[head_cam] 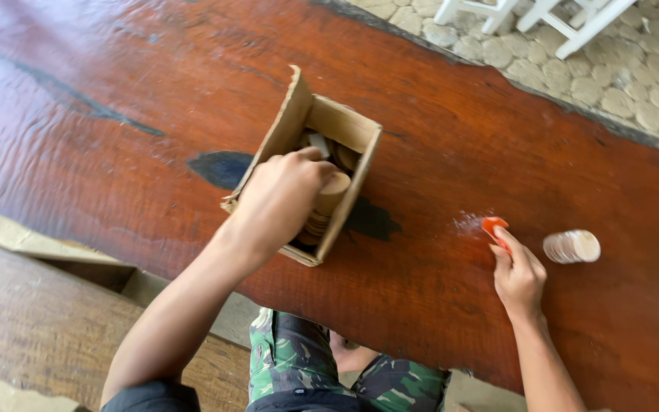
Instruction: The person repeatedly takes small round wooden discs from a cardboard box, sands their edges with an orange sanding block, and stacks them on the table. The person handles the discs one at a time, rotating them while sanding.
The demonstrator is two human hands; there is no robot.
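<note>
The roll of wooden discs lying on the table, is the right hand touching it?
Apart. The head view shows bare red table between the right hand and the roll of wooden discs.

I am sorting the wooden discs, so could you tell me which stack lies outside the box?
The stack lying sideways beside the right hand; the others sit in the cardboard box.

A broad wooden surface (497,137) fills most of the view, its top a glossy reddish brown with dark grain streaks and a few black patches. Its far edge runs uneven, like a raw slab. Beyond it, at the far right, the floor (634,84) is paved with pale round stones set close together, and the white legs of a piece of furniture (566,19) stand on them. At the near left lies a duller brown wooden bench (32,320). Daylight is soft and even.
</note>
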